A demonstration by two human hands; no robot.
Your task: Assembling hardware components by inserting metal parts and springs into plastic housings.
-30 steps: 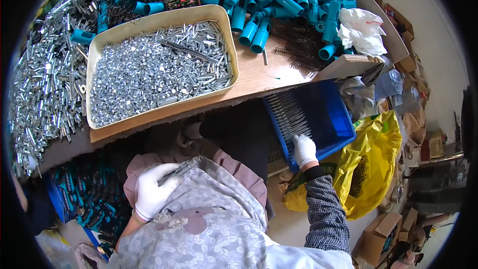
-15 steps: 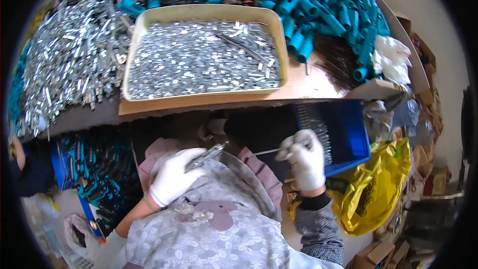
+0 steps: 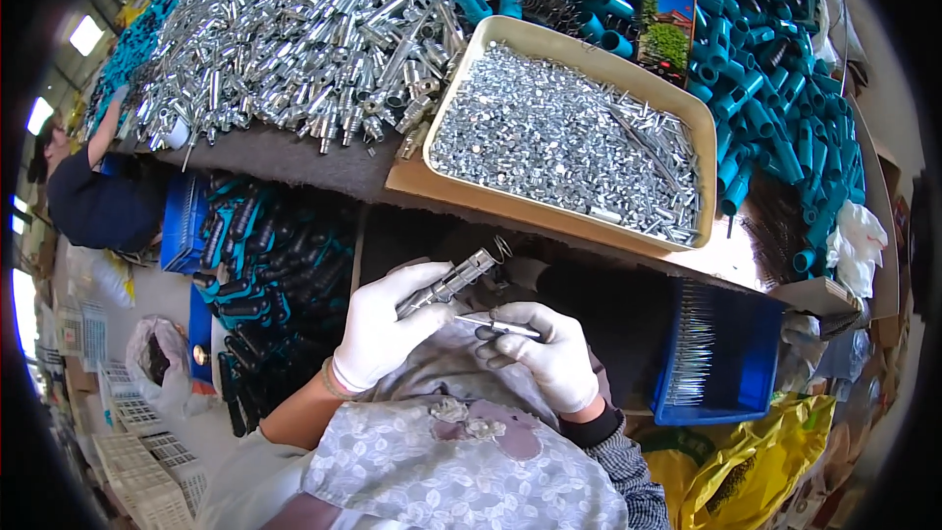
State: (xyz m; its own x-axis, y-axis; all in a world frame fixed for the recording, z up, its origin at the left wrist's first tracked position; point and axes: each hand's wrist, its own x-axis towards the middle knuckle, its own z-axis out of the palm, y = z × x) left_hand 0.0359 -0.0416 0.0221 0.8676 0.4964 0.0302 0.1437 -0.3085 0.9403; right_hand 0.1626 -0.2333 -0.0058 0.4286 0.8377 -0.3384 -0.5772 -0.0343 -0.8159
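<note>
Over my lap, my left hand [image 3: 383, 334], in a white glove, is closed around a metal cylinder [image 3: 456, 282] with slots and ridges. A thin coil spring [image 3: 501, 249] stands out from the cylinder's far end. Close by on the right, my right hand [image 3: 551, 358], gloved too, pinches a slim metal rod [image 3: 502, 325]. The rod's left tip reaches my left hand's fingers; whether it touches the cylinder I cannot tell. Beyond both hands, a cream tray [image 3: 437, 162] of small silvery metal pieces [image 3: 549, 137] rests on the bench.
Shiny metal cylinders [image 3: 324, 39] are heaped left of the tray, teal tubes [image 3: 756, 103] to its right. A blue bin [image 3: 731, 383] holding a row of thin rods stands right, by a yellow bag [image 3: 765, 471]. Black-and-teal parts [image 3: 265, 275] and another person [image 3: 98, 196] are left.
My right hand has come in beside the left, bringing the rod to it. The left hand has raised the cylinder, and its spring now shows. The whole view has swung left.
</note>
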